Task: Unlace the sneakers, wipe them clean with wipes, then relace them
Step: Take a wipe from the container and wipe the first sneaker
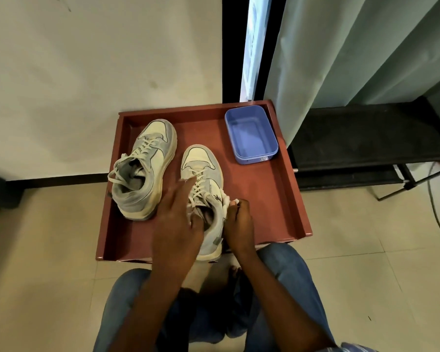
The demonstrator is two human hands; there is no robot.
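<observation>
Two pale grey-and-cream laced sneakers are seen on one reddish-brown wooden tray (285, 199) with a raised rim, set on a tiled floor against a white wall. The first sneaker (148, 166) lies near the tray's left edge, toe toward the far left corner, its white laces (144, 148) threaded and its loose ends draped over the heel opening. The second sneaker (203, 189) sits at the middle of the near edge, toe pointing away, its heel overhanging the rim slightly. It is steadied by the left hand (178, 222), whose fingers are spread across the lacing while the thumb is hooked into the shoe's opening. One crumpled white wipe (228, 199) is pinched in the curled fingers of the right hand (239, 222) and pressed against the shoe's right side, by the collar. One empty rectangular blue plastic tub (250, 135) stands at the tray's far right corner, well apart from both shoes. Two knees in blue denim are visible below the near edge.
</observation>
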